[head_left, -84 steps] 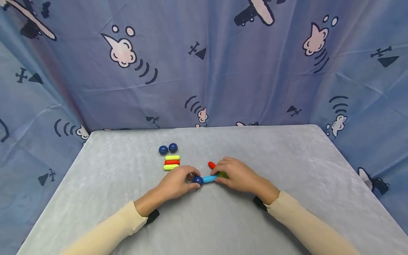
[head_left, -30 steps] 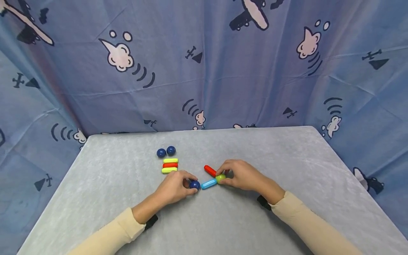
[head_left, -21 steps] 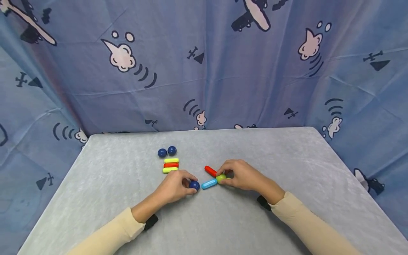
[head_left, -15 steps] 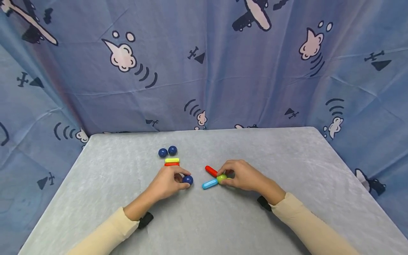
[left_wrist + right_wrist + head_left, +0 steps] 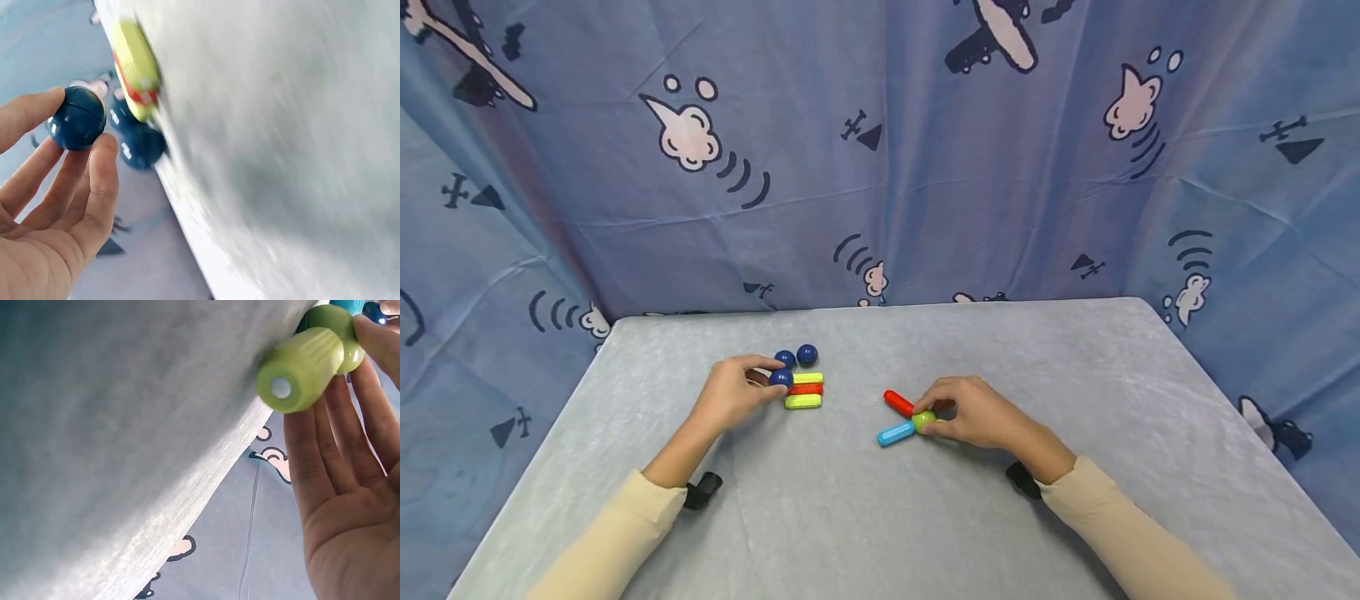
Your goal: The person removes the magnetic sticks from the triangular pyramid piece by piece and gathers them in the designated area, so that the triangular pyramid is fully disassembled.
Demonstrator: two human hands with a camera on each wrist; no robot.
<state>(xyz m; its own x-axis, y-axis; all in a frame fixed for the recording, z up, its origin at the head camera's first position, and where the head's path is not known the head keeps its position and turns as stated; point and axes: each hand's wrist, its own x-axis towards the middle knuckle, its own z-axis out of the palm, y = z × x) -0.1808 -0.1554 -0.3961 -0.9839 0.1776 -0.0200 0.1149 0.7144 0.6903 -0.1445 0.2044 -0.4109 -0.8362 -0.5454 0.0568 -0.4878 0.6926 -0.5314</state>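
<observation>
My left hand [image 5: 736, 392] pinches a dark blue ball [image 5: 77, 119] between thumb and fingers, beside the other pieces at the left. Two more blue balls [image 5: 807, 355] lie just behind it. Close by are two yellow-green rods [image 5: 803, 402] with a red rod [image 5: 807, 389] between them. My right hand [image 5: 973, 412] pinches a lime green ball [image 5: 923, 422] near the middle of the table. Touching that ball are a red rod [image 5: 898, 403], a light blue rod [image 5: 896, 434] and, in the right wrist view, a yellow-green rod [image 5: 299, 372] with a pale round end.
A pale grey cloth covers the table [image 5: 850, 517]. Behind it and at both sides hangs a blue curtain [image 5: 790, 167] with printed airplanes and clouds. A black band with a camera [image 5: 703, 492] sits at the left wrist.
My left hand has drawn the blue ball away from the light blue rod's end and carried it left and back to the other pieces. The right hand keeps hold of the green ball.
</observation>
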